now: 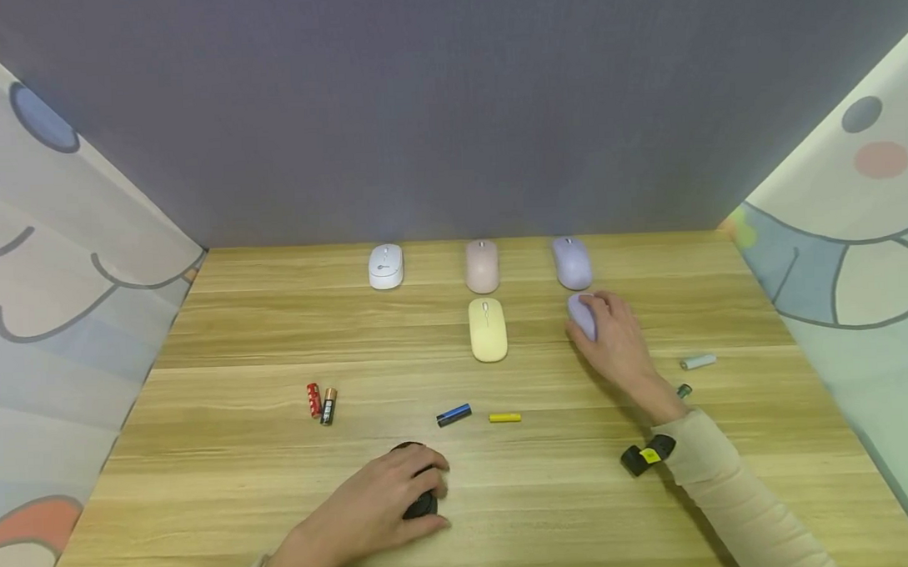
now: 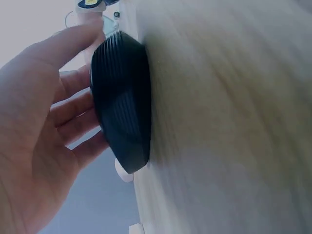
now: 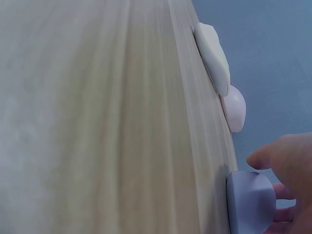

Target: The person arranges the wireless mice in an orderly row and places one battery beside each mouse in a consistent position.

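A black mouse (image 2: 122, 105) with ribbed sides lies on the table under my left hand (image 1: 367, 499), whose bent fingers (image 2: 73, 109) curve round it. Farther forward on the right, my right hand (image 1: 614, 345) holds a purple mouse (image 1: 582, 316), thumb on the near left side and fingers round the far side. That mouse (image 3: 251, 202) rests on the wood, and the thumb tip (image 3: 258, 158) is close to its edge in the right wrist view. Another purple mouse (image 1: 572, 263) sits just behind it. Left of it lies a yellow mouse (image 1: 488, 331).
A white mouse (image 1: 386, 267) and a pink mouse (image 1: 482, 267) stand along the grey partition (image 1: 448, 108). Red (image 1: 314, 400) and black-and-copper (image 1: 328, 407) batteries lie left, blue (image 1: 454, 414) and yellow (image 1: 505, 418) ones mid-table, pale (image 1: 698, 362) and green (image 1: 684, 391) ones by my right forearm.
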{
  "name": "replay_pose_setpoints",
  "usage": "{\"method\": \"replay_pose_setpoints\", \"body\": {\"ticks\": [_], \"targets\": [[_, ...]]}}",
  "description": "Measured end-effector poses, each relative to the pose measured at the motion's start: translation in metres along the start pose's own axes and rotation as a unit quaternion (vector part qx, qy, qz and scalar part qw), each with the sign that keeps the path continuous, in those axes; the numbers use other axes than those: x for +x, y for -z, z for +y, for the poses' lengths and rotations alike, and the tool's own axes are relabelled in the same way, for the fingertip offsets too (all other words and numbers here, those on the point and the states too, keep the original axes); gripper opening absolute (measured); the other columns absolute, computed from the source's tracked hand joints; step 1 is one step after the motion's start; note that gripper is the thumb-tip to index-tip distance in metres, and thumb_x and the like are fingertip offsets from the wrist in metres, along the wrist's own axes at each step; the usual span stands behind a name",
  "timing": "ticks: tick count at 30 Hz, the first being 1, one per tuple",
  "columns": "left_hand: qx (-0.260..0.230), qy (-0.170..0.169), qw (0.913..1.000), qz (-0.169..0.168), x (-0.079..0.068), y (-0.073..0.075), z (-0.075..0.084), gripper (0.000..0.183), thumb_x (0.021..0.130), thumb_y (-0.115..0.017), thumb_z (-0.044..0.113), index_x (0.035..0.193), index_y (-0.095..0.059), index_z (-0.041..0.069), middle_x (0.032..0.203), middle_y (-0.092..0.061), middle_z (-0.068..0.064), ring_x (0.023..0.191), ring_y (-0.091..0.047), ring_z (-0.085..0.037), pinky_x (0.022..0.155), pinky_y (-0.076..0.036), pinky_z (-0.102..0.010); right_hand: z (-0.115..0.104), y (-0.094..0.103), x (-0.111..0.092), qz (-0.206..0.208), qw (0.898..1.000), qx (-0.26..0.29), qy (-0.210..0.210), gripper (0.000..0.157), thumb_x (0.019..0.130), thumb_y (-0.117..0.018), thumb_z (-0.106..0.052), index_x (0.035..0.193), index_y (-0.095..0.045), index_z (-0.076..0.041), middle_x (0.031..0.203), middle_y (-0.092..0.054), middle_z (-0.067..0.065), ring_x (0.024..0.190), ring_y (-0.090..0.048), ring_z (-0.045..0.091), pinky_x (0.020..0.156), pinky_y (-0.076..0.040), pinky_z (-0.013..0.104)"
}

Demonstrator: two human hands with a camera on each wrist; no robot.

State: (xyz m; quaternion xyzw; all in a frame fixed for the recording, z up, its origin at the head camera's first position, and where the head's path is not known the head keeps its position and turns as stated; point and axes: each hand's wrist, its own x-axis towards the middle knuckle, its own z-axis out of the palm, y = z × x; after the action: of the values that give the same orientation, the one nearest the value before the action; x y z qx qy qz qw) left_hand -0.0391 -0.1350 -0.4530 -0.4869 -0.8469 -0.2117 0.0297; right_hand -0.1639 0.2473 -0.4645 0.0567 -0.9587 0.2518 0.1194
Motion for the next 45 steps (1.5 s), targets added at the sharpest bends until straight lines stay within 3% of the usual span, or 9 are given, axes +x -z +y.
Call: {"method": "replay_pose_setpoints", "body": {"ticks": [4, 7, 15, 30, 36, 45], "targets": [[0.013, 0.021, 0.9997, 0.001, -0.004, 0.0, 0.0, 0.03, 0.088, -0.082, 0.042, 0.103, -0.067, 0.021, 0.122, -0.064, 0.006, 0.112, -0.062, -0.012, 0.097, -0.056, -0.033, -0.003, 0.002, 0.0, -0.005, 1.0, 0.0, -0.005, 0.049, 0.096, -0.07, -0.021, 0.133, -0.058, 0.009, 0.135, -0.053, 0.035, 0.123, -0.051, 0.052, 0.103, -0.042, 0.067], [0.039, 0.049, 0.998, 0.005, -0.007, 0.0, -0.001, 0.045, 0.085, -0.083, 0.047, 0.118, -0.068, 0.02, 0.127, -0.062, 0.005, 0.118, -0.061, -0.014, 0.103, -0.054, -0.037, -0.004, 0.003, 0.0, -0.003, 1.0, 0.0, -0.003, 0.048, 0.096, -0.07, -0.021, 0.132, -0.058, 0.009, 0.134, -0.053, 0.035, 0.122, -0.052, 0.052, 0.103, -0.042, 0.067], [0.107, 0.138, 0.9847, 0.003, -0.016, 0.007, -0.004, 0.075, 0.077, -0.082, 0.06, 0.135, -0.062, 0.016, 0.133, -0.061, 0.0, 0.12, -0.059, -0.018, 0.103, -0.052, -0.04, -0.004, 0.003, 0.0, 0.001, 1.0, -0.002, 0.002, 0.047, 0.095, -0.071, -0.02, 0.131, -0.059, 0.009, 0.132, -0.055, 0.035, 0.119, -0.054, 0.052, 0.1, -0.044, 0.066], [0.105, 0.255, 0.9609, -0.022, -0.021, 0.016, -0.004, 0.07, 0.08, -0.081, 0.046, 0.136, -0.062, 0.01, 0.122, -0.067, -0.006, 0.111, -0.066, -0.024, 0.101, -0.054, -0.045, -0.004, 0.003, 0.001, -0.006, 1.0, -0.004, -0.003, 0.048, 0.096, -0.071, -0.021, 0.131, -0.059, 0.009, 0.132, -0.055, 0.034, 0.121, -0.052, 0.052, 0.101, -0.044, 0.066], [0.089, 0.268, 0.9589, -0.021, -0.018, 0.018, -0.006, 0.065, 0.08, -0.084, 0.041, 0.132, -0.064, 0.008, 0.116, -0.067, -0.006, 0.108, -0.067, -0.026, 0.101, -0.055, -0.046, -0.004, 0.004, 0.001, -0.009, 1.0, -0.008, -0.006, 0.049, 0.096, -0.07, -0.023, 0.132, -0.059, 0.009, 0.133, -0.054, 0.034, 0.121, -0.052, 0.052, 0.1, -0.044, 0.066], [0.084, 0.261, 0.9616, -0.007, -0.015, 0.02, -0.012, 0.063, 0.078, -0.084, 0.037, 0.13, -0.067, 0.005, 0.114, -0.068, -0.008, 0.104, -0.067, -0.024, 0.088, -0.06, -0.04, -0.004, 0.004, 0.001, -0.007, 1.0, -0.009, -0.006, 0.049, 0.096, -0.07, -0.023, 0.131, -0.059, 0.009, 0.132, -0.054, 0.034, 0.119, -0.053, 0.051, 0.099, -0.045, 0.066]]}}
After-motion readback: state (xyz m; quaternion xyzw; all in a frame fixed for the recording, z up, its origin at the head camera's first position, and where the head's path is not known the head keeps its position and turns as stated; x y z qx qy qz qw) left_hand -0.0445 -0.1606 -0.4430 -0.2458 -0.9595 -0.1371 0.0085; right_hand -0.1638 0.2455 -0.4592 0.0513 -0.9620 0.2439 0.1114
